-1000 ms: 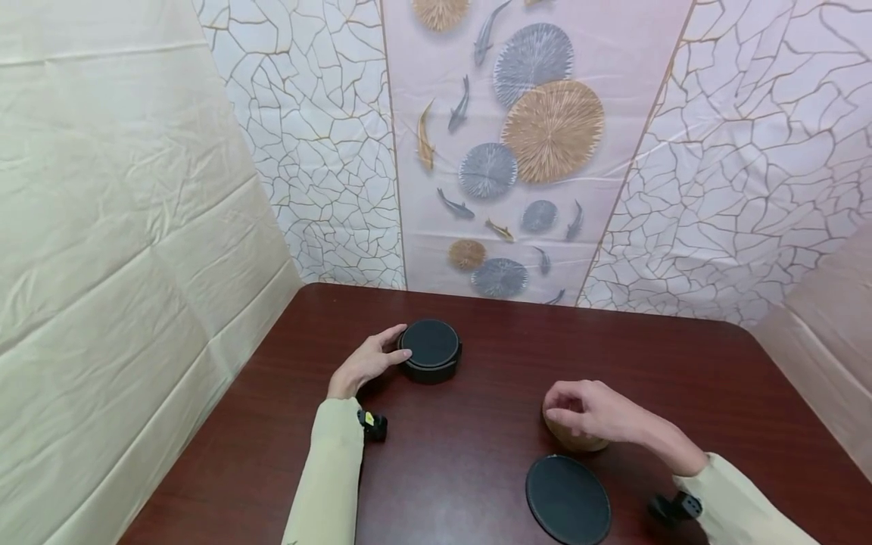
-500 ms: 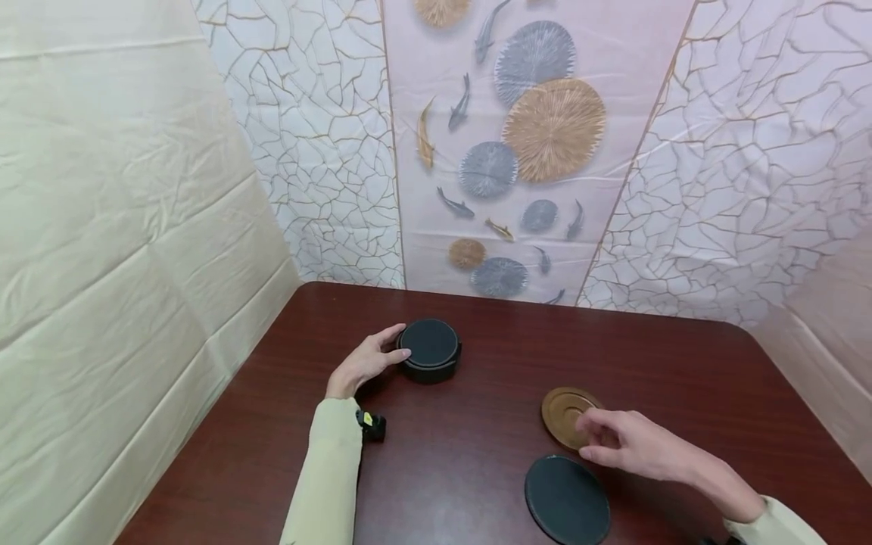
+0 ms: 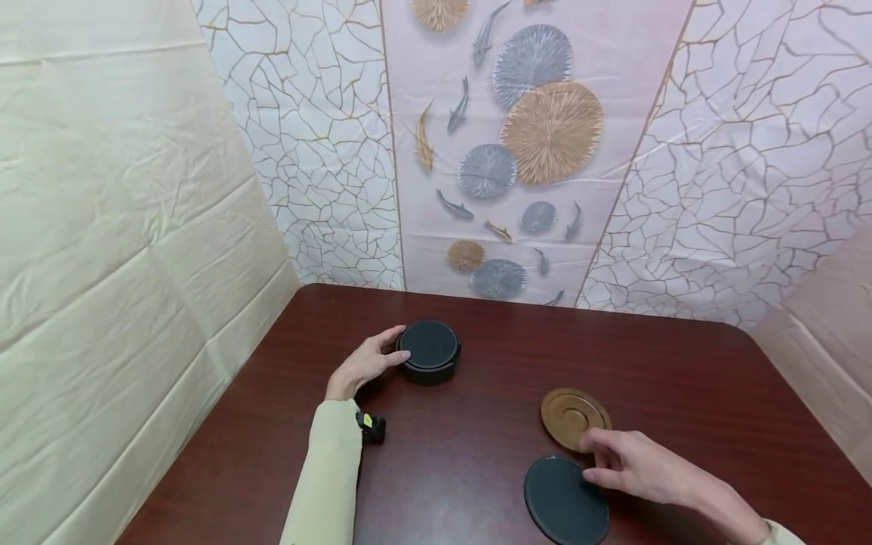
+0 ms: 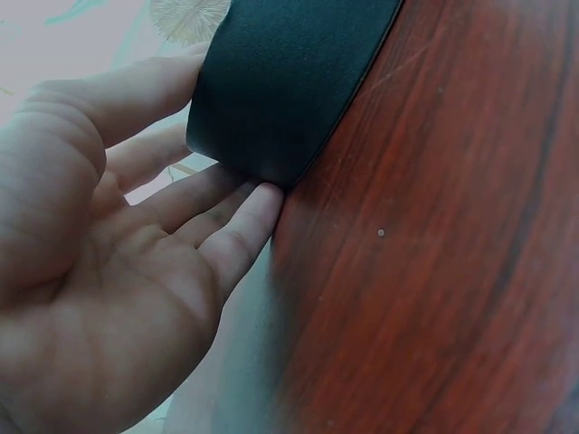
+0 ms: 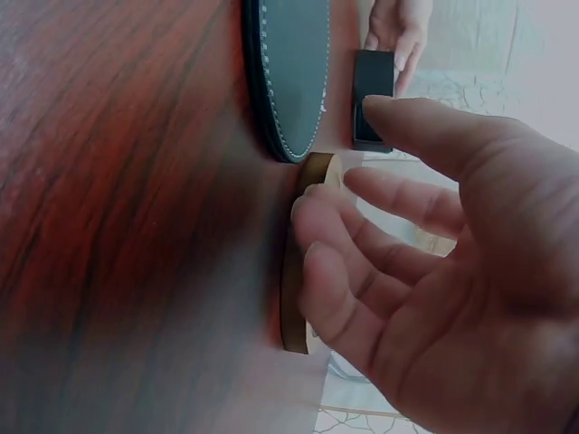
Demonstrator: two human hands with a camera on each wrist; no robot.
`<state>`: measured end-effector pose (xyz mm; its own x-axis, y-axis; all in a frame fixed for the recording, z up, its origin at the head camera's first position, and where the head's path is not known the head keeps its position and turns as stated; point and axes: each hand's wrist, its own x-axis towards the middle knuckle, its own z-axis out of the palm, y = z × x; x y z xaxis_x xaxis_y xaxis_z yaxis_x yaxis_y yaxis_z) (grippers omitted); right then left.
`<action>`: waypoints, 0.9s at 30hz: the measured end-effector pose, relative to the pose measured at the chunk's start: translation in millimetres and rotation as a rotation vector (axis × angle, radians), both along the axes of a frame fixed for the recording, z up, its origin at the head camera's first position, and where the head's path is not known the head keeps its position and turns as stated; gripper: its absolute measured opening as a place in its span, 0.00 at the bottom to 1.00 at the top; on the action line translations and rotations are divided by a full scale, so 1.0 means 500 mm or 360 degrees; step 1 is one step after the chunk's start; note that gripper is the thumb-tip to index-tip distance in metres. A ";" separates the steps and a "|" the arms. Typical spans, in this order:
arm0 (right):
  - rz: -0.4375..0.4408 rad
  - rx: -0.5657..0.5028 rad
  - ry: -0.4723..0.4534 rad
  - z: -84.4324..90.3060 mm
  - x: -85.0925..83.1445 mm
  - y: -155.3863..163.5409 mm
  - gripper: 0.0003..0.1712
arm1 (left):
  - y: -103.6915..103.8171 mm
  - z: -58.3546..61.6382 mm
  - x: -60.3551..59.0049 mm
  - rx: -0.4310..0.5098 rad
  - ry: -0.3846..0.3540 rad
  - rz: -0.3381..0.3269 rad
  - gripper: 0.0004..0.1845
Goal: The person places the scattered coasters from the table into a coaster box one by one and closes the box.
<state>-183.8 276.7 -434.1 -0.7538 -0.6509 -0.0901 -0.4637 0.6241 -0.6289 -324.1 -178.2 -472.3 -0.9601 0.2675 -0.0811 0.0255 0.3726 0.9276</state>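
Observation:
A round black coaster holder (image 3: 431, 374) stands toward the back left of the table, a black coaster (image 3: 428, 344) on its top. My left hand (image 3: 364, 365) rests against its left side, thumb and fingers touching it. In the left wrist view, extended fingers meet the black wall of the holder (image 4: 280, 81). A brown wooden coaster (image 3: 572, 412) with concentric rings lies at the right. Nearer me lies a black stitched coaster (image 3: 562, 499). Over the edges of both hovers my right hand (image 3: 636, 465), fingers loosely bent, nothing in them. Whether a fingertip touches is unclear.
The dark red-brown wooden table (image 3: 450, 454) has a rounded back edge against a patterned cloth (image 3: 497, 189). A pale cloth (image 3: 170, 250) hangs along the left side. A small black camera (image 3: 372, 428) is worn at the left wrist.
My right hand has drawn back from over the wooden coaster, then come slightly nearer to the black coaster. The wooden coaster shows more fully. My left hand and the holder stay put.

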 end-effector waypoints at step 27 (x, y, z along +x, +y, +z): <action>-0.0138 0.0347 0.0026 -0.010 0.032 -0.044 0.33 | -0.001 -0.002 -0.002 -0.0027 0.0011 0.0002 0.36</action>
<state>-167.6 254.8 -439.2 -0.8087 -0.5500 -0.2084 -0.4114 0.7822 -0.4678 -325.1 -178.7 -473.2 -0.9611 0.2647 -0.0788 0.0314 0.3882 0.9210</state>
